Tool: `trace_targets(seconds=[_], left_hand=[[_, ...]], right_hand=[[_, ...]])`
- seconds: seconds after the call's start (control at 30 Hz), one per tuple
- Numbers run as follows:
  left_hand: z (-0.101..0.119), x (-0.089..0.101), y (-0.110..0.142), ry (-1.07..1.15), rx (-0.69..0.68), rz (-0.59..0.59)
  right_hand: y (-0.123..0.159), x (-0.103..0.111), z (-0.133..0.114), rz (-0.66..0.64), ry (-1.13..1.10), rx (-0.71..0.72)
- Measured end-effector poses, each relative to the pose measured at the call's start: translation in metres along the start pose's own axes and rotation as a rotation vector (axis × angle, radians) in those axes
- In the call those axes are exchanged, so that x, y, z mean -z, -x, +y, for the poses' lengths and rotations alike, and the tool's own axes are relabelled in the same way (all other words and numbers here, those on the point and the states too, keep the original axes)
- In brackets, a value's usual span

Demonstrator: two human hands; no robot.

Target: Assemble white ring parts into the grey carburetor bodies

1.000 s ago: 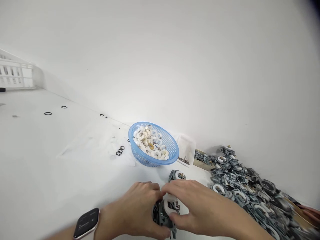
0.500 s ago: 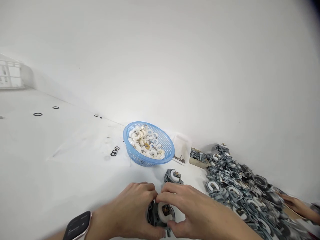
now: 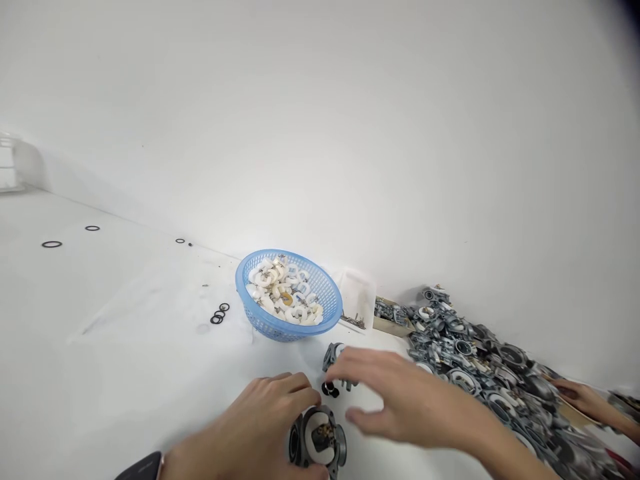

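My left hand (image 3: 267,430) is wrapped around the left side of a grey metal carburetor body (image 3: 341,448) with a white float and brass pieces inside, low in the middle of the view. To the right of it, my right hand (image 3: 395,397) hovers with thumb and fingers apart and nothing between them. Partly behind its fingertips stands a second carburetor body (image 3: 329,357). A small black part (image 3: 330,391) shows just below that one. Farther back sits a blue plastic basket (image 3: 287,328) holding many white floats.
At the right lies a large heap of carburetor bodies (image 3: 465,348), where another person's hand (image 3: 575,395) reaches in. A white tray (image 3: 361,293) with thin metal pieces and a cardboard box (image 3: 393,326) stand beside the basket. Black rubber rings (image 3: 218,317) are scattered left, before a white wall.
My right hand has come off the carburetor body and moved right with its fingers spread. The left hand keeps its hold. The view has shifted slightly.
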State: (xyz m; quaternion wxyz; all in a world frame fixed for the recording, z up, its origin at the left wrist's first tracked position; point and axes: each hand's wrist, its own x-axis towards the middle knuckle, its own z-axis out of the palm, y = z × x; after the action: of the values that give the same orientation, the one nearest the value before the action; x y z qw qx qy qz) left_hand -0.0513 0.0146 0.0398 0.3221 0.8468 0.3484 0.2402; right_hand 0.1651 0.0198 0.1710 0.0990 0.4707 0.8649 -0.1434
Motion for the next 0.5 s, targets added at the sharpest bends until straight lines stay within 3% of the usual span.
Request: trace_targets(seconds=[0.13, 0.23, 0.37, 0.5], left_hand=[[-0.007, -0.009, -0.001, -0.066, -0.085, 0.047], [-0.02, -0.02, -0.006, -0.143, -0.176, 0.081], [-0.036, -0.034, -0.016, -0.258, -0.28, 0.119], [-0.046, -0.043, -0.021, -0.379, -0.333, 0.194]], right_hand=[[-0.015, 0.039, 0.053, 0.083, 0.112, -0.195], [-0.04, 0.051, 0.1, 0.137, 0.21, -0.299], [-0.072, 0.037, 0.145, 0.114, 0.261, -0.349], [-0.097, 0.011, 0.165, 0.069, 0.287, -0.361]])
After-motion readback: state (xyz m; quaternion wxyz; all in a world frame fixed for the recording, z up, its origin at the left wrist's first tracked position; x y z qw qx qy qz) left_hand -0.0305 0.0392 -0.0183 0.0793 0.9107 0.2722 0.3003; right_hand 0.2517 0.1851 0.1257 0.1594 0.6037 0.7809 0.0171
